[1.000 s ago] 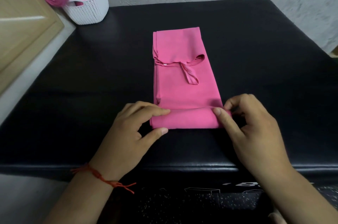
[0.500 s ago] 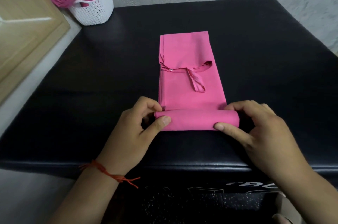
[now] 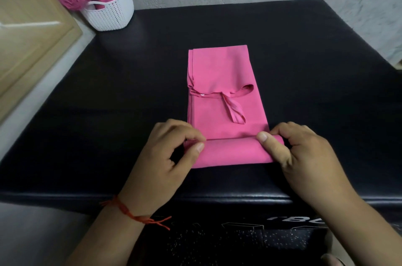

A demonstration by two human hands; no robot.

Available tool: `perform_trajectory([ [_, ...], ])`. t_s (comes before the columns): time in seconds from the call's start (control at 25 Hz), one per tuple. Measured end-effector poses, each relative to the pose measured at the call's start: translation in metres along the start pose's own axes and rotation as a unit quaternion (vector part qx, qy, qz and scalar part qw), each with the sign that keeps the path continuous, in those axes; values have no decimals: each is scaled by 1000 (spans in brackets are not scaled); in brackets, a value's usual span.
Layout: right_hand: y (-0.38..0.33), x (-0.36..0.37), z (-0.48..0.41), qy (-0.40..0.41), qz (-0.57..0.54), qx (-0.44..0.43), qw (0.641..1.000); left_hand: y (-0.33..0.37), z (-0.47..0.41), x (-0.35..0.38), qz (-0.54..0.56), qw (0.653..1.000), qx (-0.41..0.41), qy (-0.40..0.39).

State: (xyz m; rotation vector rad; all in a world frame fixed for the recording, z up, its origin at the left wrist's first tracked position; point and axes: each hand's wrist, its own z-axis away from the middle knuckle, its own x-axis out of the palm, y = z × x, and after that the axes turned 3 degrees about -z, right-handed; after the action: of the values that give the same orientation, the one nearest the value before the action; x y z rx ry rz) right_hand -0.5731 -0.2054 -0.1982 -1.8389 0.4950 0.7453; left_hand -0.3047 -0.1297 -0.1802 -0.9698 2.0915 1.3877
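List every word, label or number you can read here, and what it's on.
"BU" on the front face of the black bench, white letters after a partial stroke; the rest of the word is hidden.
No text shows on the pink cloth or the white basket.

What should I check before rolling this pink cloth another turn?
1. Left hand pinches the roll of the pink folded fabric cloth: ok.
2. Right hand grips the other end: ok.
3. Both ends even: cannot tell, hands cover them.
4. Flat path ahead: not ok, loose pink strap loop lies there.
5. Room ahead on the black padded table: ok.
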Motion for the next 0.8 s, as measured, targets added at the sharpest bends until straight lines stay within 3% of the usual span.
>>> perform_trajectory([
  [0.16,-2,3,2,22,12,-1,1000,-8,8,-5,-53,996,50,-42],
  [0.4,-13,2,9,87,-60,-20,994,-10,6,-7,-14,998,-22,-58],
  [0.8,-1,0,9,21,18,-26,999,-10,-3,-4,17,993,-89,-72],
])
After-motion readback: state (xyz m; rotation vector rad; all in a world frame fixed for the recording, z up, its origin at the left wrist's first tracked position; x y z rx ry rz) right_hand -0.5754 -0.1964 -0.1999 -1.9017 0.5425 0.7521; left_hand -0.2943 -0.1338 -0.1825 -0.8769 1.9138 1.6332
